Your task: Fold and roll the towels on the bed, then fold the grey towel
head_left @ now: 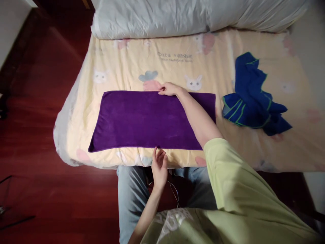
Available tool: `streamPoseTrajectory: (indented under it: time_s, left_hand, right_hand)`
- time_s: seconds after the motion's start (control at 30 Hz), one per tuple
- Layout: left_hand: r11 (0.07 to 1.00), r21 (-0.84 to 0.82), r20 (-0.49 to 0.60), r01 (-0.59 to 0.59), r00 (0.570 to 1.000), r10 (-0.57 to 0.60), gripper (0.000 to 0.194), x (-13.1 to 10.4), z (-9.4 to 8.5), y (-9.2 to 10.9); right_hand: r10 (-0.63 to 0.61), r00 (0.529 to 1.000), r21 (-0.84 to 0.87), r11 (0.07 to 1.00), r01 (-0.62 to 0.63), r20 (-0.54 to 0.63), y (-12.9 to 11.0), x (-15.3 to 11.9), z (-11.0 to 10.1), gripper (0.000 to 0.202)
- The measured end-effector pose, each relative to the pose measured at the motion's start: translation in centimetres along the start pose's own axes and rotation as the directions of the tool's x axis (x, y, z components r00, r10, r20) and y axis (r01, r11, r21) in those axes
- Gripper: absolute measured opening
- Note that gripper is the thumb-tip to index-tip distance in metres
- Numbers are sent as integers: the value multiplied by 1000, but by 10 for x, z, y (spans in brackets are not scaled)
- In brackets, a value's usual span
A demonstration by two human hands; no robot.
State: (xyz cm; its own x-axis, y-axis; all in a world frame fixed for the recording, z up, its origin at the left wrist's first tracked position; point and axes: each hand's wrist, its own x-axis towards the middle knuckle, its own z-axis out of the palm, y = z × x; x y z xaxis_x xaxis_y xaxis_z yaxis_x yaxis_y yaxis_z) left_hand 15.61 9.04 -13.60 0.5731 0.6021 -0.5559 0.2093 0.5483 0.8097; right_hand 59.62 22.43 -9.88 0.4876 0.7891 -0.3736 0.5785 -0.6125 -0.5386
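Note:
A purple towel [142, 118] lies spread flat as a wide rectangle on the bed, its near left corner slightly turned up. My right hand [169, 89] reaches across to the middle of its far edge, where the thumb and fingers are pinched together on the towel's hem. At the middle of the near edge is my left hand [159, 164], palm up, with fingers apart and loosely curled. One left fingertip reaches the hem; no cloth shows in that hand. My right forearm hides part of the towel's right side.
A crumpled blue cloth with green edging [254, 98] lies to the right on the patterned yellow bedsheet [122, 74]. Rolled grey-white bedding [157, 18] runs along the back. The bed's front edge is just before my knees; red wooden floor [38, 118] extends left.

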Motion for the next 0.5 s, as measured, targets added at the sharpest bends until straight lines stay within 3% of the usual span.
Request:
streamPoseTrajectory:
  time_s: [0.07,0.17,0.37,0.5]
  left_hand:
    - [994,-71,-45,-78,996,75,78,11,9,5]
    - [990,-116,-120,-86,990,72,76,21,22,7]
    - [990,-53,-327,-130,939,106,59,34,40,1]
    - [993,-34,-330,-113,939,95,63,36,41,-4]
  right_hand:
    - [11,999,-4,1000,-11,41,1,4,-1,27]
    - [0,999,7,1000,-1,35,5,8,-5,23]
    - [-6,1000,69,998,5,11,6,12,-10,47]
    - [-83,992,71,995,76,97,9,15,-11,45]
